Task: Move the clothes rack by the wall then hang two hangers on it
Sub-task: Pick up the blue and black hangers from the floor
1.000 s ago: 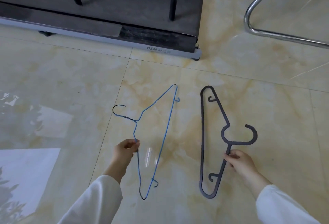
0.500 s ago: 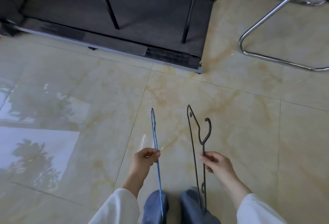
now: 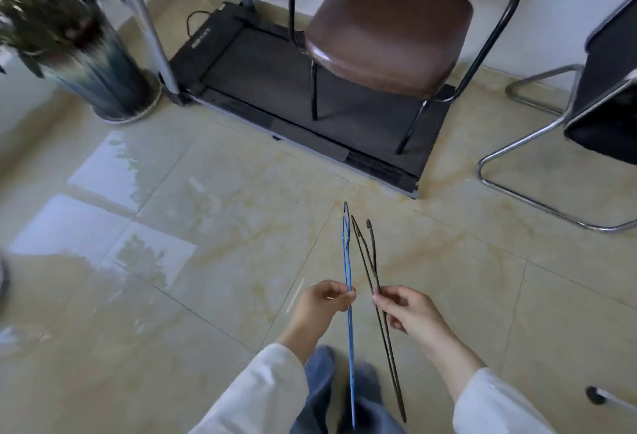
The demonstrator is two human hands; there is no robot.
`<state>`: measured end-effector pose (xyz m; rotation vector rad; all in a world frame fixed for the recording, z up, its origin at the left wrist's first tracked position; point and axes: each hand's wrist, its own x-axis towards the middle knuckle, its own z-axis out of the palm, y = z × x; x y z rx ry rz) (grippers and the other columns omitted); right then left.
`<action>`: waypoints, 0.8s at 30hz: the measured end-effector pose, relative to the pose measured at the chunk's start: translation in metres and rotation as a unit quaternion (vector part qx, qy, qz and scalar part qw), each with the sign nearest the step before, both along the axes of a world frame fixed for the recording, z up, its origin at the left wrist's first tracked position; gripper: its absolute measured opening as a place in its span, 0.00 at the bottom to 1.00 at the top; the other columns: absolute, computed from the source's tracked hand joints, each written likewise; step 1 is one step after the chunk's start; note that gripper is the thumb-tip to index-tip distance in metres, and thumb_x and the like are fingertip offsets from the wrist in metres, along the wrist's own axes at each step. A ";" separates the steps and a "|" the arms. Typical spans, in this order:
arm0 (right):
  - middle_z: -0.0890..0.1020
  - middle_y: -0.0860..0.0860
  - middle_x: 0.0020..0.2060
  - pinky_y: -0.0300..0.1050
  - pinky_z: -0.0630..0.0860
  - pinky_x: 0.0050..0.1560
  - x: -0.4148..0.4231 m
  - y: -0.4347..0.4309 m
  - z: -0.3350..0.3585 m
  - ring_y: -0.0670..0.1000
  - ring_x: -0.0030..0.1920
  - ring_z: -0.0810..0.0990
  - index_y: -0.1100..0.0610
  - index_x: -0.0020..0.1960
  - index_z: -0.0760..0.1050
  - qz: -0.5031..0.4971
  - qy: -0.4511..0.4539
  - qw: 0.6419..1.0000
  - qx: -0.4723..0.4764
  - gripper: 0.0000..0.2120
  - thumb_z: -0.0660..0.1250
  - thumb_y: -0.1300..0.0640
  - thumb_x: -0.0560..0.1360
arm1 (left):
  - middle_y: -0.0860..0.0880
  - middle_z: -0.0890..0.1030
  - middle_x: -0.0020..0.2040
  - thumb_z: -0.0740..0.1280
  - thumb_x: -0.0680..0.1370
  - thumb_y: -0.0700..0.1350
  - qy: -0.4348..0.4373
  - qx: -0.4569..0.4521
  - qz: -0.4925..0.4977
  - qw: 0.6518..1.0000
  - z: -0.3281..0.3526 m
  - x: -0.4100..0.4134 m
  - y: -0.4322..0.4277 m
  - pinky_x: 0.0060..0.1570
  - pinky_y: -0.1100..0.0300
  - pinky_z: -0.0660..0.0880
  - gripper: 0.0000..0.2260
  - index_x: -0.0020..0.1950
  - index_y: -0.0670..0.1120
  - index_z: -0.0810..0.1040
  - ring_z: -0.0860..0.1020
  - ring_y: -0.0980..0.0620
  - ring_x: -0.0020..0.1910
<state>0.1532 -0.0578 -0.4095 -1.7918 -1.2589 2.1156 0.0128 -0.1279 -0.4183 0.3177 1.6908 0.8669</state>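
My left hand point(image 3: 319, 309) pinches a thin blue wire hanger point(image 3: 348, 296), held edge-on above the floor with its hook pointing away from me. My right hand point(image 3: 408, 309) grips a black plastic hanger point(image 3: 374, 282) the same way, just to the right of the blue one. The two hangers hang close together, almost parallel. At the lower right edge a grey bar ending in a black wheel point(image 3: 594, 395) shows; I cannot tell whether it belongs to the clothes rack.
A black treadmill point(image 3: 269, 89) lies on the tiled floor ahead, with a brown padded chair point(image 3: 389, 27) standing on it. A potted plant point(image 3: 100, 72) stands at the left. A black chair with a chrome frame point(image 3: 517, 199) is at the right. White wall behind.
Both hands have lifted the hangers off the floor and brought them closer together. My view has risen and tilted up, so the chair, plant and wall now show.
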 end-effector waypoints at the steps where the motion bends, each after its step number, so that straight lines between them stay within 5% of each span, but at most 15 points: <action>1: 0.75 0.51 0.32 0.29 0.66 0.23 -0.004 -0.003 0.016 0.42 0.22 0.69 0.63 0.52 0.77 0.016 0.011 1.000 -0.004 0.10 0.68 0.62 0.72 | 0.55 0.76 0.29 0.71 0.71 0.41 0.005 0.004 0.011 1.000 0.016 0.000 -0.005 0.33 0.70 0.69 0.09 0.33 0.49 0.75 0.74 0.65 0.23; 4: 0.77 0.50 0.36 0.28 0.66 0.24 -0.008 -0.020 0.055 0.40 0.25 0.71 0.57 0.54 0.76 0.074 0.050 0.996 -0.011 0.11 0.68 0.61 0.72 | 0.52 0.75 0.31 0.69 0.73 0.41 0.011 0.024 0.044 0.999 0.058 0.010 -0.021 0.29 0.76 0.68 0.08 0.35 0.48 0.75 0.73 0.61 0.28; 11: 0.78 0.47 0.34 0.30 0.63 0.24 -0.012 -0.043 0.105 0.42 0.25 0.70 0.55 0.53 0.76 0.182 0.090 0.979 0.024 0.11 0.69 0.62 0.71 | 0.57 0.76 0.21 0.68 0.74 0.37 -0.016 0.073 0.192 0.979 0.112 0.029 -0.056 0.24 0.76 0.66 0.09 0.35 0.45 0.72 0.71 0.65 0.19; 19: 0.80 0.45 0.33 0.35 0.69 0.35 -0.024 -0.108 0.143 0.43 0.33 0.75 0.54 0.52 0.76 0.286 0.131 0.949 0.034 0.11 0.69 0.64 0.71 | 0.49 0.74 0.32 0.67 0.74 0.40 0.057 0.076 0.281 0.955 0.158 0.036 -0.141 0.27 0.77 0.67 0.09 0.35 0.46 0.72 0.74 0.63 0.25; 24: 0.80 0.46 0.38 0.36 0.71 0.39 -0.042 -0.170 0.162 0.43 0.39 0.77 0.53 0.54 0.75 0.386 0.138 0.912 0.028 0.13 0.69 0.62 0.71 | 0.51 0.78 0.38 0.67 0.74 0.48 0.070 0.059 0.365 0.927 0.179 0.031 -0.215 0.39 0.66 0.71 0.06 0.46 0.46 0.76 0.75 0.57 0.36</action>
